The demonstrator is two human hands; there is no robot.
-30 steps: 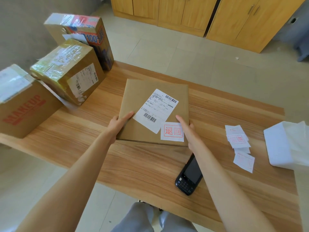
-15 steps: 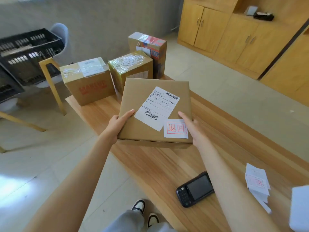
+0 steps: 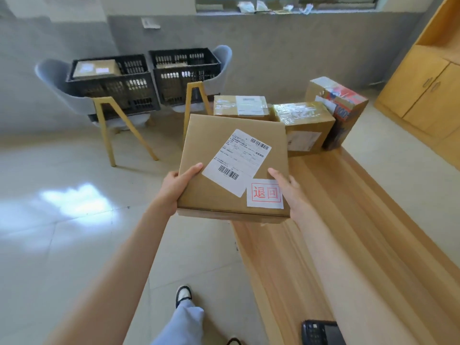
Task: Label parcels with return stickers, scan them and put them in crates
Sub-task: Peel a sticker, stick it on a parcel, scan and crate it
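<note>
The flat parcel (image 3: 224, 170), its return sticker (image 3: 265, 194) already applied, is gripped at both sides by the left hand (image 3: 178, 186) and right hand (image 3: 290, 192), off the table (image 3: 348, 245). One parcel is seen in the left crate (image 3: 112, 80); three parcels (image 3: 303, 125) at the table's far end are judged not yet crated.

Setting: we take this for a small office or back room used for handling parcel returns. We note a pale tiled floor (image 3: 62, 245), grey-painted walls (image 3: 286, 53) and wooden cabinets (image 3: 423, 95) along one side. We count two black plastic crates (image 3: 149, 78) resting on grey chairs (image 3: 49, 78) with yellow legs, taped cartons (image 3: 303, 128) at the end of a wooden table (image 3: 373, 245), and a handheld scanner (image 3: 321, 333) at its near edge.
</note>
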